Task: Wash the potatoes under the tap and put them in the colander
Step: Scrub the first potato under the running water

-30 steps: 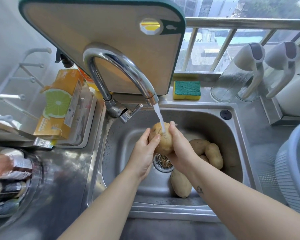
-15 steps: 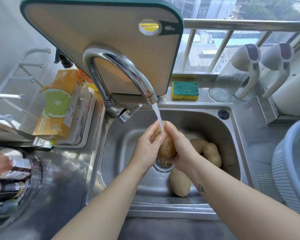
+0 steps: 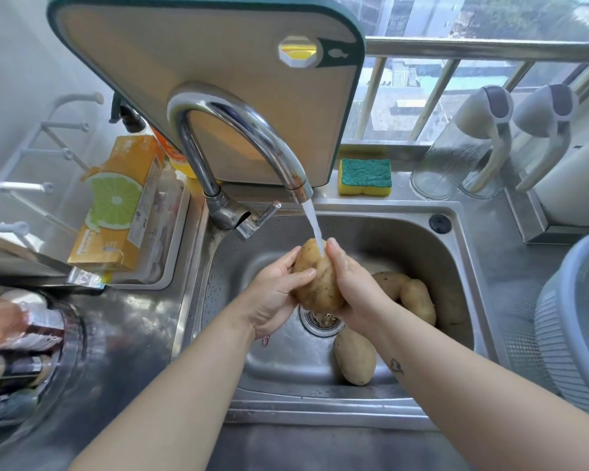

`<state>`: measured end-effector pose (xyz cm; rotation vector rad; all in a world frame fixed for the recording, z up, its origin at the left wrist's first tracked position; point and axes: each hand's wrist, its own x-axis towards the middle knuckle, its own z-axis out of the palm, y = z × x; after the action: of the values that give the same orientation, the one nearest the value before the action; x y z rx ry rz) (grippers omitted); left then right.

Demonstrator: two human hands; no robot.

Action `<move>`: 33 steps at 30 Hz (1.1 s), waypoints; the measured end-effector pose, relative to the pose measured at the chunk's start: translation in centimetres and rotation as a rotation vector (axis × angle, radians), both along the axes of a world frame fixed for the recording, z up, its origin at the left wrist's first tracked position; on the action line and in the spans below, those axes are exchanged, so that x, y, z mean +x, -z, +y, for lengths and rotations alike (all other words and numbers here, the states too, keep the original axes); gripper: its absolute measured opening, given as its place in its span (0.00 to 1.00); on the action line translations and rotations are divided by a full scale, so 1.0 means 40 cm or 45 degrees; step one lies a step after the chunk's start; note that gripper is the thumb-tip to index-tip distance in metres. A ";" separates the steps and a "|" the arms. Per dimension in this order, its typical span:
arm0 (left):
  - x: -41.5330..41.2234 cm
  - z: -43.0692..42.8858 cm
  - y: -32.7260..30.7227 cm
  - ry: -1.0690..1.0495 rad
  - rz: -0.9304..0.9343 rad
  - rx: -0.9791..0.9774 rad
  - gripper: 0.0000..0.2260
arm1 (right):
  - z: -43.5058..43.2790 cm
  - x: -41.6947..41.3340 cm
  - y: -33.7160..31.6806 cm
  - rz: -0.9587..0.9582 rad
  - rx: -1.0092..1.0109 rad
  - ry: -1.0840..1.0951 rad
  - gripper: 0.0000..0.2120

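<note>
Washing in hand, not yet the transfer: gripping 1 tan oval potato [image 3: 318, 287] from both sides, left hand [image 3: 272, 297] curled round one flank, right hand [image 3: 354, 290] wrapped round the other, fingertips up under the thin stream of water [image 3: 313, 226] from the curved chrome tap [image 3: 279, 158]. Below and right of the fingers, in the stainless steel sink [image 3: 388, 239], at least 3 more brown potatoes [image 3: 354, 360], seemingly unwashed. Next, probably: turning to rinse the underside, then carrying well right of the right fingers to the grey-blue slotted plastic colander [image 3: 578, 300], holding the wet skin firmly.
</note>
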<state>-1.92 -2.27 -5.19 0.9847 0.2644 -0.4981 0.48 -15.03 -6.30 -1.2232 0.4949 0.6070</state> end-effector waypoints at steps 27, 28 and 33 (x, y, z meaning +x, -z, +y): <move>0.055 -0.093 -0.020 -0.466 0.263 0.303 0.15 | 0.019 0.001 -0.027 -0.110 -0.157 0.241 0.30; 0.054 -0.089 -0.016 -0.443 0.248 0.266 0.16 | 0.015 0.004 -0.029 -0.091 -0.132 0.246 0.31; 0.023 -0.071 0.027 -0.225 0.006 0.236 0.22 | 0.003 0.007 -0.028 -0.079 -0.138 0.228 0.21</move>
<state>-1.01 -5.12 -6.27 1.1290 0.4039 -0.3181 0.76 -14.92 -5.20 -1.2807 0.5839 0.3932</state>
